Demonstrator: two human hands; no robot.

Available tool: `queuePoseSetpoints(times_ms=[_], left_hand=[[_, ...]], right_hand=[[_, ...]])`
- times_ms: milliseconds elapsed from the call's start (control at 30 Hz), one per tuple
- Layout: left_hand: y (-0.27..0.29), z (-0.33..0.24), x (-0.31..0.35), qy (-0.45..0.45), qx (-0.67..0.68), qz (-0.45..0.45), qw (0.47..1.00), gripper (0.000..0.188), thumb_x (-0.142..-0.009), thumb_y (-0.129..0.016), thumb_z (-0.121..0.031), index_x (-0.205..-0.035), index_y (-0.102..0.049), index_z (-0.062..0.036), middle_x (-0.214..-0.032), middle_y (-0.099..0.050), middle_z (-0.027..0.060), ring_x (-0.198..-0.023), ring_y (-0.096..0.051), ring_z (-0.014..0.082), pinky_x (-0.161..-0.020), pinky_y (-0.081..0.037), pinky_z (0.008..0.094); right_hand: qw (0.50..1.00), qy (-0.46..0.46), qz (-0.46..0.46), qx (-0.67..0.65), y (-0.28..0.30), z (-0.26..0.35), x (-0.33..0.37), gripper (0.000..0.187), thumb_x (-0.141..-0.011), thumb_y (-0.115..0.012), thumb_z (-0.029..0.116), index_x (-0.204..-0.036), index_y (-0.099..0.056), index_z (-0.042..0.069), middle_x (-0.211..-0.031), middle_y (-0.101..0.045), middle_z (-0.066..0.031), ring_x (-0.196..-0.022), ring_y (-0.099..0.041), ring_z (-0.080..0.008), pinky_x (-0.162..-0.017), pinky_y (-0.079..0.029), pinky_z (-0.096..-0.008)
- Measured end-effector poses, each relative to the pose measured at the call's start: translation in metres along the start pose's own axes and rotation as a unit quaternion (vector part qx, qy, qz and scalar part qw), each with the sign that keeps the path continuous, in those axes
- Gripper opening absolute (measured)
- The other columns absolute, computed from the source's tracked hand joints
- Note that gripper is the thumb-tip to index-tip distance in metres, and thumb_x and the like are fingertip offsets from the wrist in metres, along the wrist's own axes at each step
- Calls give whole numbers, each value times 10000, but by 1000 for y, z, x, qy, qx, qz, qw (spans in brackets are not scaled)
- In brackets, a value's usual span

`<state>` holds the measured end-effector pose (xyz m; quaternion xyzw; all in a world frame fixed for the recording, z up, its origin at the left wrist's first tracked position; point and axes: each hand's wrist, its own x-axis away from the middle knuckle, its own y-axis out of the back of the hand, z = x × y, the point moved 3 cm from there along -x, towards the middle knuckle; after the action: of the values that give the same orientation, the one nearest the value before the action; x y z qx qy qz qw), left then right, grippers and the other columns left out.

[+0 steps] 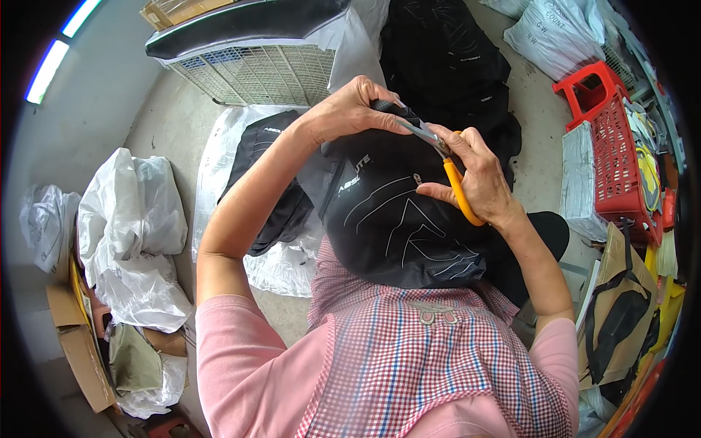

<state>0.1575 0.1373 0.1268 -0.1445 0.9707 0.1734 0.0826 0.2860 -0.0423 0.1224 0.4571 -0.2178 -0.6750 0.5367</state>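
Observation:
On my lap lies a black fabric bag [394, 212] with thin grey line patterns and pale lettering; a small metal zipper pull shows on it. My right hand [478, 171] is closed round scissors [454, 182] with orange handles, their blades pointing up and left. At the far edge of the bag, my left hand [358, 109] pinches a dark piece of the bag between thumb and fingers. The blade tips reach the left hand's fingertips; whether they cut into the fabric cannot be made out.
More black bags [445, 58] lie on the floor ahead, with another dark one [270, 175] on clear plastic at left. Beyond stands a wire cage [255, 77]. White sacks [131, 233] and a cardboard box [80, 350] sit at left. At right are a red basket [610, 157] and a red stool [591, 91].

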Motion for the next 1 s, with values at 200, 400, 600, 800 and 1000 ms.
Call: queuePoseSetpoints(times_ms=[200,400,600,800,1000], left_hand=[[-6,-4,8,-11,35,-22,999,103,-777,-771,-145,-766,-734,-50,-561,-431,-95,-507,-281,37,-462,-264,188],[-11,-3,13,-2,64,-45,997,93,-782,-766,-141,-761,-735,-56,-559,-446,-99,-502,-288,28,-459,-267,180],[-14,3,14,21,81,-42,996,94,-788,-760,-135,-747,-730,-56,-559,-465,-104,-489,-304,18,-453,-275,170],[-14,6,14,101,110,-45,988,83,-750,-777,-110,-724,-723,-52,-656,-562,-93,-539,-408,10,-523,-371,139],[-9,8,13,128,85,0,988,125,-754,-772,-132,-820,-726,-36,-653,-582,-63,-543,-431,27,-526,-392,157]], right_hand=[[999,14,-5,-38,-4,1,-2,545,-705,-823,309,-1101,-586,20,-768,-502,-54,-576,-409,-142,-515,-381,-248],[997,13,-16,-75,-7,0,0,460,-718,-812,313,-973,-589,2,-670,-502,-39,-517,-391,-142,-485,-366,-247],[999,14,-3,-50,-7,1,1,427,-711,-821,294,-912,-597,-8,-721,-601,-92,-501,-522,-177,-488,-482,-242],[999,4,3,-49,-10,-6,5,404,-725,-807,273,-913,-585,-7,-715,-582,-84,-507,-496,-164,-482,-451,-242],[989,-87,8,-120,-5,2,-8,341,-757,-758,210,-966,-589,0,-725,-546,-58,-590,-456,-154,-561,-404,-275]])
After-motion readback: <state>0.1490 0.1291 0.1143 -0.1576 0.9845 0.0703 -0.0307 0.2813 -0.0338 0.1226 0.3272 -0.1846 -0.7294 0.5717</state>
